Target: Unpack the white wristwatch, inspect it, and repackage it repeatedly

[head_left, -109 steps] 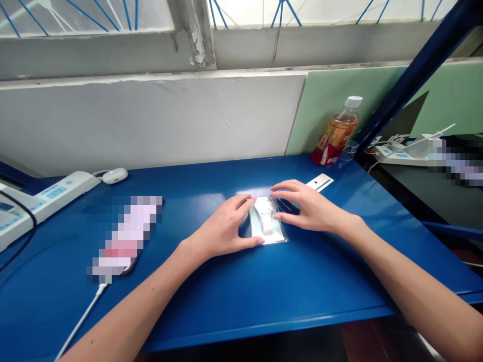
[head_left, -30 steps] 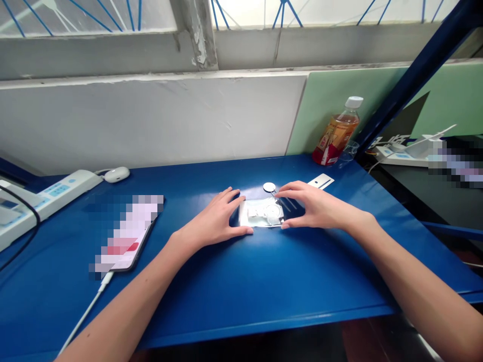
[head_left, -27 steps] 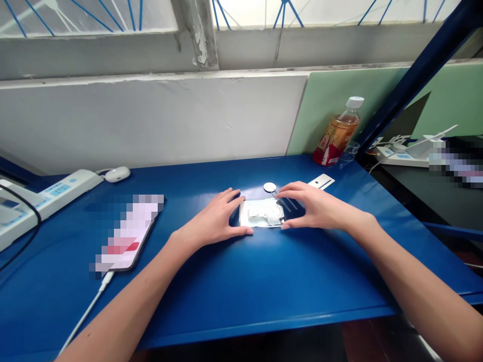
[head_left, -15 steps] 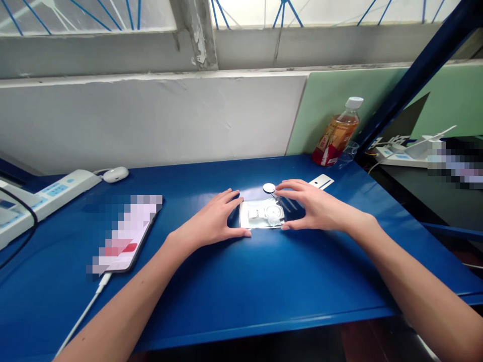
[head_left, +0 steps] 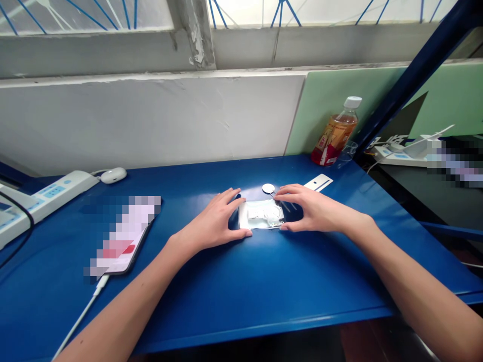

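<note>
A clear, shiny plastic bag [head_left: 261, 215] lies flat on the blue table, with white parts inside that look like a coiled cable. At its left edge is my left hand [head_left: 217, 218], open, thumb at the near corner and fingertips at the far one. My right hand [head_left: 313, 208] frames the right edge the same way, thumb and fingers apart. Both hands touch or nearly touch the bag's corners. Just behind the bag sits a small round white disc [head_left: 268, 188], close to my right fingertips. Beyond my right hand lies a flat white card [head_left: 319, 183] with a slot.
To the left, a phone [head_left: 126, 234] is plugged into a white cable [head_left: 85, 309]. A power strip [head_left: 64, 188] and a white rounded case [head_left: 113, 175] stand at the back left. A drink bottle [head_left: 335, 136] is at the back right, near a blue post [head_left: 418, 75].
The right fingertips have shifted slightly down and left along the bag's edge. The view has moved a little; the bag stays in place between both hands.
</note>
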`<state>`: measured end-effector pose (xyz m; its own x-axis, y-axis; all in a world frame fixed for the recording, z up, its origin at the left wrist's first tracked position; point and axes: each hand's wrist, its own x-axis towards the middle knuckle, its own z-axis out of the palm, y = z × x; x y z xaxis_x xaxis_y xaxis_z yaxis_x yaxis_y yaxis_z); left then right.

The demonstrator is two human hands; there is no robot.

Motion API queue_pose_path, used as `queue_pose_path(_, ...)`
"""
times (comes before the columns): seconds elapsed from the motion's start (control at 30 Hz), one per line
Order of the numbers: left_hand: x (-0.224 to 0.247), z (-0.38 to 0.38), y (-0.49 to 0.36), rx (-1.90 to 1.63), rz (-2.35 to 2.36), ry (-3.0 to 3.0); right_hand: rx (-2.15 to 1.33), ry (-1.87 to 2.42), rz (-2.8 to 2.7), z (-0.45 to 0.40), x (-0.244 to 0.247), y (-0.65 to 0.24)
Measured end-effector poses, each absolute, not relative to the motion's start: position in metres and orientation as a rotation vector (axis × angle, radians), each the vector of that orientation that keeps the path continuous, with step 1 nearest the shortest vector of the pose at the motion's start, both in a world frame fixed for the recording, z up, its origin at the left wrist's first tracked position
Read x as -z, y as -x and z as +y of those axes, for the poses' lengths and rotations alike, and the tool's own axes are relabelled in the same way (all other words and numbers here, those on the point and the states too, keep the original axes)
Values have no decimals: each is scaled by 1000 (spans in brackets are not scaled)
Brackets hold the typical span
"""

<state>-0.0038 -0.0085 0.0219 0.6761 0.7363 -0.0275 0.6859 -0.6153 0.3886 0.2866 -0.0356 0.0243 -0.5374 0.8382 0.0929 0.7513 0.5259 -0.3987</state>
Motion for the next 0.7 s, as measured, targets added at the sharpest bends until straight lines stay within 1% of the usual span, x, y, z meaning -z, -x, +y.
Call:
queue_pose_path(0.43, -19, -11, 2, -209, 1149, -2501, -362, 1266, -2550, -38, -21, -285)
queue_pose_path(0.7, -11, -15, -6, -368, 994, -2653, -328, 1264, -2550, -38, -20, -285)
